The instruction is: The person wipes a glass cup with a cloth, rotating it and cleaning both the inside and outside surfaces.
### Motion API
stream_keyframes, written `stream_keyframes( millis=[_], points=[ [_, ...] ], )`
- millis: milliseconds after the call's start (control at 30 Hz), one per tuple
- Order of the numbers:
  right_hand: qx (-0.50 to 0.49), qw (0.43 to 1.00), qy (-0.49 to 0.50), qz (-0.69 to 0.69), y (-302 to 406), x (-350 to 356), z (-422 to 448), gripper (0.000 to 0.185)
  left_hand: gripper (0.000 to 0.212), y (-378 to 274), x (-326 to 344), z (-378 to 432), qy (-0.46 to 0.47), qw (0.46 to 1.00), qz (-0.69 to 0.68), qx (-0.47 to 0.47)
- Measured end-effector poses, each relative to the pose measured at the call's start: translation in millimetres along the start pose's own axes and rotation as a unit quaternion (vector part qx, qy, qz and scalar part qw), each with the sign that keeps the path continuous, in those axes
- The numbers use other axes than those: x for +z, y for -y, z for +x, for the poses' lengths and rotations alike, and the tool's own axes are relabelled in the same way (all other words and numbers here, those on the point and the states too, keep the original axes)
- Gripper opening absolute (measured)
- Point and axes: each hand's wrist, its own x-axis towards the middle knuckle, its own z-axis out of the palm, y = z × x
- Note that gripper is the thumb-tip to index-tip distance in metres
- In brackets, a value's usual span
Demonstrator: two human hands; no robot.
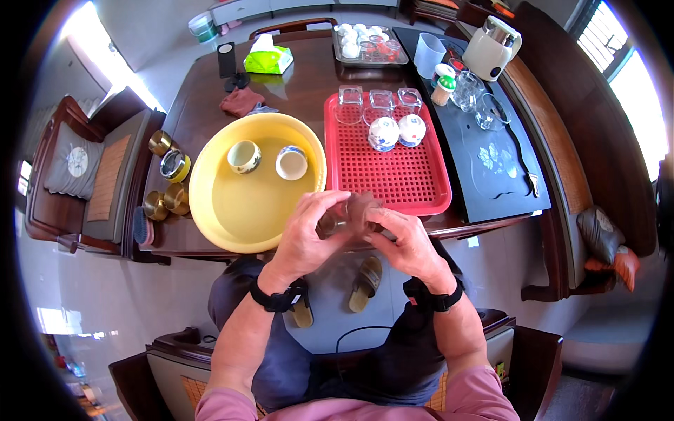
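Observation:
My left hand (310,231) is closed around a clear glass cup (331,222), seen at the table's front edge between basin and tray. My right hand (408,242) pinches a brownish cloth (362,206) against the cup; blur hides how far the cloth goes inside. To the left, a yellow plastic basin (237,210) holds water, with a patterned cup (244,157) and a blue-and-white cup (291,162) in it. Just beyond my right hand lies a red perforated tray (389,181). Upside-down glasses (380,105) and two blue-and-white porcelain cups (384,133) rest on it.
Brass-coloured cups (176,199), a glass ashtray (175,165) and a brush (142,226) line the left edge. Behind are a folded cloth (243,101), tissues (268,59) and a metal tray (370,47) of cups. A black tea board (495,173) bears a kettle (489,48) and glassware.

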Motion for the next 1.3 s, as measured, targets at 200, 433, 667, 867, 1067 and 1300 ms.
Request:
stream_keyframes(
  millis=[200,433,667,867,1067,1300],
  points=[
    [0.041,0.989,-0.034,0.135,1,6,-5,0.019,0.058,5,8,-2,0.002,0.998,0.018,0.052],
    [0.029,0.901,-0.214,0.377,-19,-6,2,0.016,0.060,-3,6,0,-0.019,0.989,0.108,0.097],
    [0.024,0.976,-0.204,0.075,-40,-5,12,0.027,0.059,4,3,-3,-0.072,0.990,-0.104,-0.066],
    [0.108,0.966,-0.169,-0.162,-33,3,10,0.040,0.066,10,4,-5,-0.049,0.987,-0.142,-0.050],
    [0.192,0.908,-0.001,0.372,-11,6,8,0.041,0.063,14,11,-6,-0.031,0.953,-0.287,-0.090],
    [0.218,0.828,-0.011,0.516,-8,19,0,0.047,0.062,8,13,-5,-0.034,0.938,-0.333,-0.087]
  ],
)
